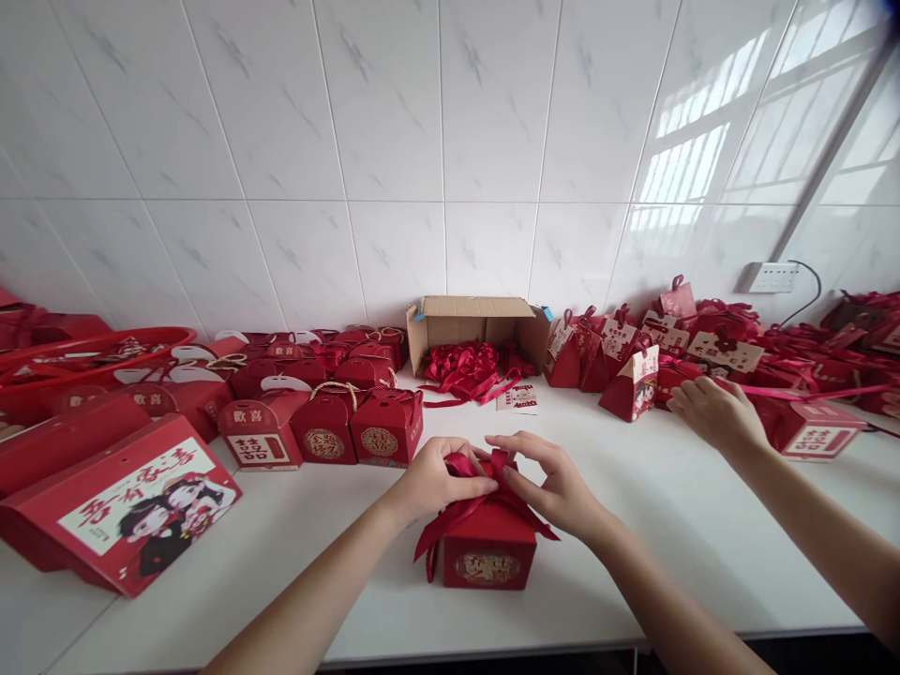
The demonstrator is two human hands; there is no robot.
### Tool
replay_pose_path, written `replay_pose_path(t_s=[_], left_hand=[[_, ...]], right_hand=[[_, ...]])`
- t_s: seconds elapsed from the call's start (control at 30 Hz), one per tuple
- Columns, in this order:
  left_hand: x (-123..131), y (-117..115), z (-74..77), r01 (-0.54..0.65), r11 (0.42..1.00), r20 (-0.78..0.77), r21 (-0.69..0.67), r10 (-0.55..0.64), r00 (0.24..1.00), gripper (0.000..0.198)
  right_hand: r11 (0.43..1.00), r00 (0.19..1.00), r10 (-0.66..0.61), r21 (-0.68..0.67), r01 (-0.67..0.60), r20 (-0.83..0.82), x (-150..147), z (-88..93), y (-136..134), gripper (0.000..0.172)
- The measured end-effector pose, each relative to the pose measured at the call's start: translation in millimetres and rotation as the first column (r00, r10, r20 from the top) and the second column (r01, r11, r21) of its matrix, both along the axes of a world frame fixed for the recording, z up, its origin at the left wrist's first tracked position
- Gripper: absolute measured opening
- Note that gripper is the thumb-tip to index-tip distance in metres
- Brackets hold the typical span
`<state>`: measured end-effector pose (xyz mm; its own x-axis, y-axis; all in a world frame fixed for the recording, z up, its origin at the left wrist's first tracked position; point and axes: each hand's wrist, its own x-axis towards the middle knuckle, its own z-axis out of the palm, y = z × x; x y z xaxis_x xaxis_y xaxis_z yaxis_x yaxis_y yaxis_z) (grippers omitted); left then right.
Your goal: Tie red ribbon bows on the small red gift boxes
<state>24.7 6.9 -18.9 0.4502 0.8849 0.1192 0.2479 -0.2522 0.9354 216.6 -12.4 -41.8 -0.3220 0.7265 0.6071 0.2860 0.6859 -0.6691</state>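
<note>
A small red gift box (487, 553) with a gold emblem stands on the white table (675, 506) in front of me. A dark red ribbon (470, 509) is bunched on its top and hangs down both sides. My left hand (430, 482) pinches a ribbon loop at the left of the knot. My right hand (552, 485) pinches the ribbon at the right of it. Both hands are closed on the ribbon above the box.
Another person's hand (713, 412) and forearm reach in from the right toward small red boxes (633, 380). An open cardboard carton (478, 323) of red ribbons sits at the wall. Handled red boxes (355, 422) and a large flat red box (137, 502) lie left.
</note>
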Motion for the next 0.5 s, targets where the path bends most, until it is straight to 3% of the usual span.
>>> replay_pose_path(t_s=[0.23, 0.5], left_hand=[[-0.3, -0.4, -2.2, 0.033, 0.999, 0.034, -0.005, -0.033, 0.999, 0.024], [0.8, -0.5, -2.6, 0.022, 0.999, 0.075, -0.028, -0.02, 0.997, 0.031]], right_hand=[[0.994, 0.994, -0.101, -0.051, 0.099, -0.039, -4.4, 0.7, -0.8, 0.008], [0.97, 0.969, -0.231, 0.054, 0.236, -0.085, -14.1, -9.3, 2.8, 0.012]])
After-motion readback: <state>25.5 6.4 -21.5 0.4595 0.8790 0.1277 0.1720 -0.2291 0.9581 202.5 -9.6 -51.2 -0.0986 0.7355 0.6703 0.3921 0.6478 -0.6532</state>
